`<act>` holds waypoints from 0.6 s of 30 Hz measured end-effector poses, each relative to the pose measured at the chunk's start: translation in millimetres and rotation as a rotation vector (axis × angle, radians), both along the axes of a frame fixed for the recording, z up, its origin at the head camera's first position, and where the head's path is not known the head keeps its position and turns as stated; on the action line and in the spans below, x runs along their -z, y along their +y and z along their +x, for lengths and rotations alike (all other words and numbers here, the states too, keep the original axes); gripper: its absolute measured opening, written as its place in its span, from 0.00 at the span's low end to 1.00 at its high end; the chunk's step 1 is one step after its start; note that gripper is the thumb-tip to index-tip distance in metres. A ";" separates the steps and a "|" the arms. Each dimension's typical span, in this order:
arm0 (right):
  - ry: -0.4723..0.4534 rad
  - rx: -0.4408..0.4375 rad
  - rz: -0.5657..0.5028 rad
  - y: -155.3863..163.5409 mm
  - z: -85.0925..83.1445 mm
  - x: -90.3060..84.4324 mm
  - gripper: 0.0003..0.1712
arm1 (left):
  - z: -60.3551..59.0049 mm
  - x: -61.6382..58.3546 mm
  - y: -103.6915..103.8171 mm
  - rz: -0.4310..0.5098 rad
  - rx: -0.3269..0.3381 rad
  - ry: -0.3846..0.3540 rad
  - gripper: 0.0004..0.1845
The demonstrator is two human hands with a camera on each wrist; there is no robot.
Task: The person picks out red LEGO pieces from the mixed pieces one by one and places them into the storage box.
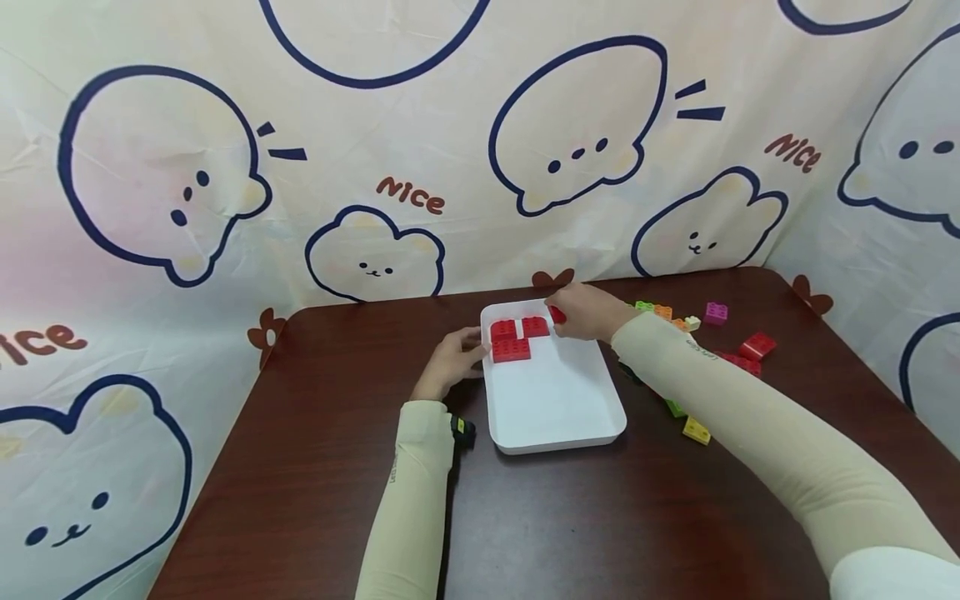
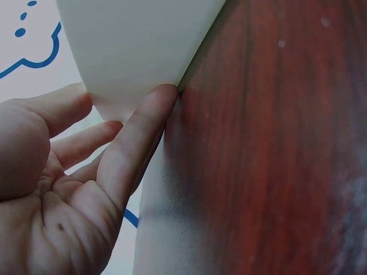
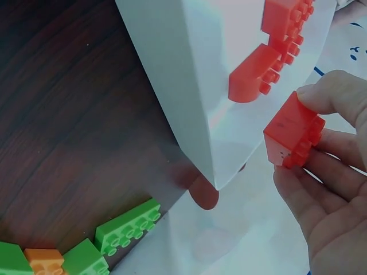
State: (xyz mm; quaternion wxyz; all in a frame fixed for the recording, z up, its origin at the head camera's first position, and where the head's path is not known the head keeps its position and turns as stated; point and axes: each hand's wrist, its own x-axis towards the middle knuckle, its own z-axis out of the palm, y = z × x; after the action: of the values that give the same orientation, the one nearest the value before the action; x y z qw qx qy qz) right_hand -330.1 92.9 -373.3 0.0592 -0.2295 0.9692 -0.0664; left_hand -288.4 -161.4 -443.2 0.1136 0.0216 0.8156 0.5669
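Right hand [image 1: 588, 312]: fingers pinch a red brick [image 3: 293, 132] over the far right corner of the white tray [image 1: 555, 400], centre of the head view. Left hand [image 1: 448, 360]: fingers straight, loosely spread, tips touching the tray's left wall. Red bricks [image 1: 516, 337]: in the tray's far end. Loose coloured bricks [image 1: 712, 333]: on the table [image 1: 300, 467], right of tray.

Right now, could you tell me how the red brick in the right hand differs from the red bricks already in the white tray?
The held red brick is pinched in the right hand above the far corner of the white tray; the tray bricks lie on the tray floor. The held one is single and tilted; the tray bricks sit flat, clustered together, studs up. Both are red and studded.
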 end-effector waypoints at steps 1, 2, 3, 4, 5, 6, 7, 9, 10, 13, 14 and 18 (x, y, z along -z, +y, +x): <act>-0.005 0.006 0.008 -0.6 -0.4 0.7 0.34 | 0.2 0.2 0.1 -0.002 0.001 0.002 0.29; -0.010 0.012 0.010 -1.0 -0.7 1.4 0.34 | 0.0 0.5 0.4 -0.003 0.000 0.003 0.29; -0.013 0.016 0.009 -1.2 -1.0 1.9 0.34 | -0.3 0.6 0.7 0.000 -0.001 0.003 0.28; -0.012 0.015 0.010 -1.4 -1.6 2.3 0.33 | -0.6 0.7 1.0 0.002 -0.002 0.003 0.28; -0.010 0.015 0.011 -1.5 -2.0 2.5 0.33 | -1.1 0.7 1.3 0.004 -0.002 0.003 0.28; -0.008 0.016 0.013 -1.4 -2.4 2.9 0.32 | -1.7 0.7 1.5 0.009 -0.001 0.003 0.28; -0.005 0.014 0.017 -1.5 -2.9 3.3 0.31 | -2.1 0.7 1.7 0.011 -0.002 0.001 0.28; -0.002 0.015 0.022 -1.7 -4.0 4.7 0.30 | -2.6 0.5 2.0 0.016 0.001 -0.004 0.29; -0.001 0.015 0.027 -2.0 -4.8 5.6 0.29 | -2.7 0.6 2.1 0.016 0.003 -0.006 0.29; -0.006 0.018 0.035 -3.8 -7.5 9.4 0.28 | -2.5 1.0 1.9 0.014 0.005 -0.011 0.29; -0.008 0.020 0.036 -4.7 -8.4 10.5 0.28 | -2.3 1.1 1.7 0.013 0.005 -0.012 0.29; -0.031 0.012 0.052 -9.7 -11.6 12.9 0.27 | -1.9 1.8 0.4 0.012 -0.001 -0.009 0.29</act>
State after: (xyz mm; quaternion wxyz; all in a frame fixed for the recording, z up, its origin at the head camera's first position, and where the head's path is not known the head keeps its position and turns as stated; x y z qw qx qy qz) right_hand -341.6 83.2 -386.2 0.0796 -0.2208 0.9710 -0.0451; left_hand -290.4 -161.0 -445.0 0.1168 0.0196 0.8116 0.5720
